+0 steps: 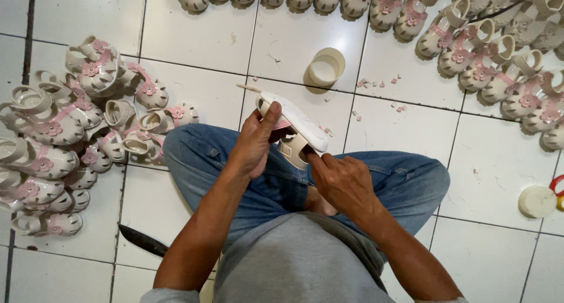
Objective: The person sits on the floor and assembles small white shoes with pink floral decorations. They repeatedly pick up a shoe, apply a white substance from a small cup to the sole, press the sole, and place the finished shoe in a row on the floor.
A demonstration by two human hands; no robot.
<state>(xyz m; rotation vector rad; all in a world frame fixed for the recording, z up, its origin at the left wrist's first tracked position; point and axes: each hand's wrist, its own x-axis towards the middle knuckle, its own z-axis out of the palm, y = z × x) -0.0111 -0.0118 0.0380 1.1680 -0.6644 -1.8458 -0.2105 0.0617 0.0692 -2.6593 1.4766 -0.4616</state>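
Left hand [254, 143] is gripping the sandal [294, 126] sole-up — right hand [343, 182] fingers are pinching its strap; next, likely careful trimming, holding steady over the floor [200, 35].

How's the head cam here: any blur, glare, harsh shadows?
Head view: light is even and soft; the white cup casts only a short shadow on the tile floor. No strong glare. The left hand, right hand and held sandal are reasonably sharp; sandals at the frame edges look slightly soft and stretched.
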